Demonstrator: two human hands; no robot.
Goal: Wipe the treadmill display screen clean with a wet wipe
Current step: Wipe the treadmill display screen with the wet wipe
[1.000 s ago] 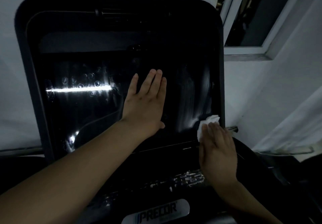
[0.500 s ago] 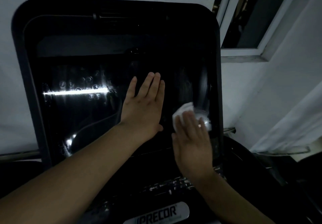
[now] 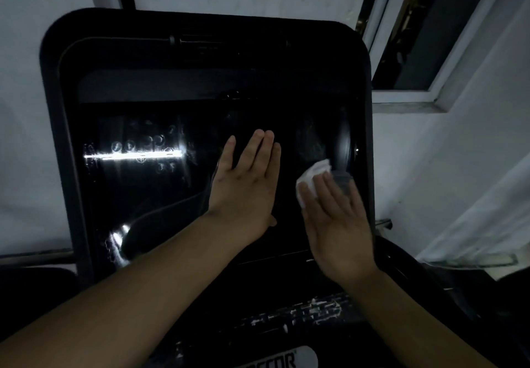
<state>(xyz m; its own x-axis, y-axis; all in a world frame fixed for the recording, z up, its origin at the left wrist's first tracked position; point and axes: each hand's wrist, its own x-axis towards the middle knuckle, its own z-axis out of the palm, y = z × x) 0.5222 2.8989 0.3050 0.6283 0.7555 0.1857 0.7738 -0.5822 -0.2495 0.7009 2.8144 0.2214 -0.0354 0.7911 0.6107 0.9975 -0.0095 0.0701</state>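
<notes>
Right hand [image 3: 338, 224] presses wet wipe [image 3: 312, 172], seemingly flat, on screen [image 3: 160, 190].

A silver badge [image 3: 284, 359] below the treadmill display screen [image 3: 160, 195] shows letters cut off by the frame edge, roughly "RECOR".

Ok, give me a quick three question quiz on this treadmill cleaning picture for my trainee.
1. True or false: the left hand presses the wet wipe.
2. The wet wipe lies on which part of the display screen? A left, B right, C top edge.
3. Which hand rests flat and bare on the display screen?
Key: 1 false, the right hand does; 2 B; 3 left.
</notes>
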